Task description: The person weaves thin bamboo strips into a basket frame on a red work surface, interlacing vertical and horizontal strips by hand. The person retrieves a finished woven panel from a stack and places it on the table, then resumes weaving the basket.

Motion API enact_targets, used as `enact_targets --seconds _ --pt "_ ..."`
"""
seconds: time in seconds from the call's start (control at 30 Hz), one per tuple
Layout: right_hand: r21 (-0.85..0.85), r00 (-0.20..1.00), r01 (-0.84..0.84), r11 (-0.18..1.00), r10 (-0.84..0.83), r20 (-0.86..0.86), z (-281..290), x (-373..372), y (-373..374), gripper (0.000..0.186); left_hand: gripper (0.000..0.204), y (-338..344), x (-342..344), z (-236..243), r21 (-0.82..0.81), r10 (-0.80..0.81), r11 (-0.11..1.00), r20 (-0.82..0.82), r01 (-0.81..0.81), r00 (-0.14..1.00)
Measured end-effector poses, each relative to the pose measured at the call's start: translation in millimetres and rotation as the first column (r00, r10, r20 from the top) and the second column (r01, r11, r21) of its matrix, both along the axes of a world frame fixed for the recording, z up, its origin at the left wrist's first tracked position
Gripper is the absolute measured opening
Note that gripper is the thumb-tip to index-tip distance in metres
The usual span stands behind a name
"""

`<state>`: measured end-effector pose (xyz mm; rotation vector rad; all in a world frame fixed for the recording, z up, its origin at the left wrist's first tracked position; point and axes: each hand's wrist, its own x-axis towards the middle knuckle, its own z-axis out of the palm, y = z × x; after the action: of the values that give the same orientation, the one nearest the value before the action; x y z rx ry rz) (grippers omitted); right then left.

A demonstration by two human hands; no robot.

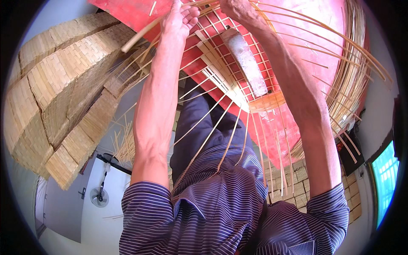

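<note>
Below my hands lies an open-weave bamboo basket base [214, 19] with strips fanning out from its edges. My left hand [180, 19] is at the top edge with its fingers curled, seemingly closed on a long bamboo strip [142, 37] that passes behind it; its fingertips are partly cut off. To its right, my right hand [238, 9] is closed at the strips along the far rim, its fingers mostly out of frame. A curved, whitish, worn block [246, 63] rests on the weave. Flat pale slats [219, 74] and a wider curved band [267, 102] edge the near side.
The work lies on a red surface [316, 59]. Large woven baskets [68, 80] are stacked at left, and a bundle of long strips [352, 63] hangs along the right. Loose strip ends [204, 144] reach toward my striped shirt. A fan [100, 196] stands at lower left.
</note>
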<state>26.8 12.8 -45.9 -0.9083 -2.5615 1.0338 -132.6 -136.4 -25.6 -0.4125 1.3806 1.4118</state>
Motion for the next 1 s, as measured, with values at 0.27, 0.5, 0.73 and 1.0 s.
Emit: enact_targets --seconds 0.27,0.5,0.73,1.0 --pt "-0.045 0.997 0.065 0.997 -0.064 0.033 5.4 -16.7 -10.7 0.025 0.03 9.0 -34.6 11.4 -0.331 -0.458 0.886 -0.524 0.324 0.718" --pt "-0.069 0.969 0.183 0.981 -0.168 0.183 28.4 -8.3 -5.2 0.025 0.022 -4.6 -34.1 24.8 -0.785 -0.75 0.443 -0.589 0.432 -0.301" --pt "-0.094 0.952 0.232 0.968 -0.207 0.225 31.8 -10.5 -7.8 0.026 0.021 -2.1 0.8 56.6 -0.88 -0.891 0.248 -0.372 0.405 -0.261" --pt "-0.161 0.954 0.181 0.97 -0.133 0.27 45.7 -10.6 -7.1 0.027 0.05 -5.7 -14.8 13.9 -0.638 -0.857 0.462 -0.499 0.617 0.126"
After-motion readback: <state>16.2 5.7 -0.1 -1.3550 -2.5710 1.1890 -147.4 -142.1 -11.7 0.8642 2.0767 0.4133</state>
